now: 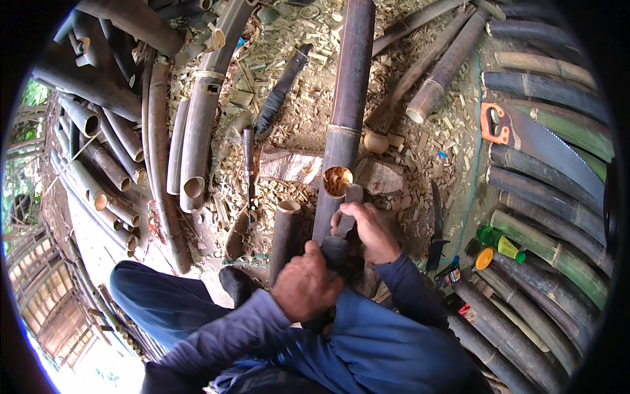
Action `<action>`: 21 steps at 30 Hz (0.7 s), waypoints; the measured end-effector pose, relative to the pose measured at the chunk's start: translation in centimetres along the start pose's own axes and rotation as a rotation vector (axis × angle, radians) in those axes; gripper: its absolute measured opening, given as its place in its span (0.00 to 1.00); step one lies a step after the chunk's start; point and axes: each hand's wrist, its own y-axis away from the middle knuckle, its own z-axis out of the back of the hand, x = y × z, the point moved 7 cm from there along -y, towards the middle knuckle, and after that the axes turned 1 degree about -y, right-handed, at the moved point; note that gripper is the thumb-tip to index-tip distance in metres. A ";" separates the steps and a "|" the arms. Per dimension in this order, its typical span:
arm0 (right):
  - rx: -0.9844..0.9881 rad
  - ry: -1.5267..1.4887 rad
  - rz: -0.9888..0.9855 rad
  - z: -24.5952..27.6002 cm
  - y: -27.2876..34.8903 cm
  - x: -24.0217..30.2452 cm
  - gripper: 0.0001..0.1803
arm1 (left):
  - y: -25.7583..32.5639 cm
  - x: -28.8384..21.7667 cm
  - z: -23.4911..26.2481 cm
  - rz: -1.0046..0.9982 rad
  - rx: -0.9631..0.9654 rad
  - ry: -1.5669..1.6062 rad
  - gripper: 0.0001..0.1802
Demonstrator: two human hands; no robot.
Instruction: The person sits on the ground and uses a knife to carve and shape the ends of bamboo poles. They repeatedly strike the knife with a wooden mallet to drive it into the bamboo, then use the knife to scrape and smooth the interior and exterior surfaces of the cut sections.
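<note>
My left hand (303,282) is closed in a fist at the dark-wrapped handle of a flat, blade-like tool (344,227); the fingers' undersides are hidden. My right hand (372,231) pinches the flat grey-brown part of this tool between thumb and fingers. Just beyond it is the cut opening of a long dark bamboo pole (345,118), pale and rough inside. That pole runs away from me and rests across a split wood block (290,165). Left of the pole, a short bamboo piece (285,240) stands close to my left hand.
Wood chips cover the ground. A knife with a black-wrapped handle (272,108) and a chisel-like tool (249,154) lie left of the pole. Bamboo lengths fill both sides. On the right are an orange-handled handsaw (548,144), a long blade (436,217) and a green bottle (500,244).
</note>
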 end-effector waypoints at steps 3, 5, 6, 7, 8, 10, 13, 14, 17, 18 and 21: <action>0.029 0.089 -0.121 0.6 0.2 2.1 0.19 | -0.4 -2.7 -2.1 0.152 -0.096 0.209 0.30; 0.025 0.289 -0.011 0.4 0.7 3.1 0.21 | -0.3 -2.5 -2.8 0.258 -0.094 0.283 0.32; 0.022 0.388 0.041 0.2 1.4 3.5 0.21 | 0.1 -2.2 -2.7 0.210 -0.077 0.289 0.32; -0.081 0.413 0.033 -0.4 2.4 3.1 0.23 | 0.5 -1.1 -2.0 0.165 -0.065 0.295 0.32; -0.029 0.492 0.040 -1.2 3.4 3.8 0.22 | 1.1 -0.1 -1.3 0.120 -0.055 0.302 0.32; -0.027 0.712 0.379 -2.9 4.9 4.7 0.20 | 2.9 1.9 -0.1 0.102 -0.095 0.224 0.32; 0.081 0.469 0.151 -4.7 1.5 1.6 0.14 | 3.4 4.6 2.7 0.200 -0.213 0.154 0.28; 0.059 0.374 0.208 -5.0 0.2 1.9 0.14 | 2.3 5.0 4.6 0.254 -0.242 0.131 0.26; 0.066 -0.133 -0.036 -7.5 -1.2 3.2 0.13 | 0.5 2.2 12.2 0.302 -0.424 -0.216 0.20; 0.087 -0.277 -0.083 -8.4 -0.7 3.8 0.12 | 0.3 1.2 13.8 0.250 -0.431 -0.364 0.18; 0.196 -0.588 -0.011 -8.0 -0.8 4.3 0.10 | -1.8 -3.3 16.1 0.077 -0.355 -0.608 0.12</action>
